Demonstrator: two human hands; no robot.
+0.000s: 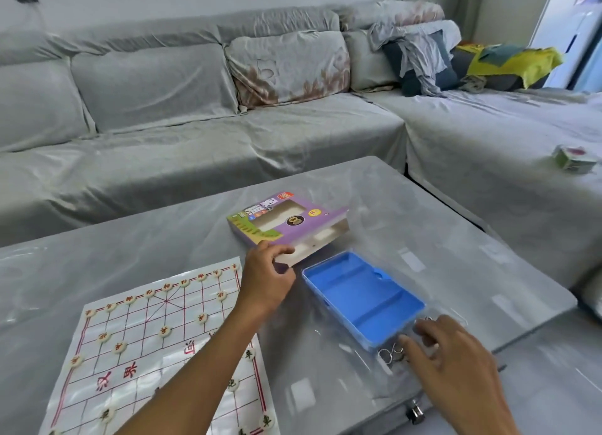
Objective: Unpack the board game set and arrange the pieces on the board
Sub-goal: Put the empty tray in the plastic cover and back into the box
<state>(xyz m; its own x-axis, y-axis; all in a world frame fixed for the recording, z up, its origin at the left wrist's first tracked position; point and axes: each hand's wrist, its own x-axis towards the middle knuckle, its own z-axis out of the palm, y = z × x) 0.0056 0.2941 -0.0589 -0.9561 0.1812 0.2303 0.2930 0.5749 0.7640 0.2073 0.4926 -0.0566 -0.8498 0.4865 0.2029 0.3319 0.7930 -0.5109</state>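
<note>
A white paper board [136,346] with a red grid lies at the table's front left, with several round cream pieces [164,331] set on its lines. Beyond it sits the purple game box [303,231], one end open. My left hand [268,280] pinches the box's near white flap between thumb and fingers. A blue plastic tray [365,296] with nothing in it stands to the right of that hand. My right hand [456,353] hovers by the tray's near corner, fingers spread, fingertips at a small metal wire puzzle [391,353].
The grey table [456,239] is covered with a glossy clear sheet. A grey covered sofa [228,134] wraps round the far and right sides, with cushions and clothes piled at the back right. A small card box [575,157] lies on the right seat.
</note>
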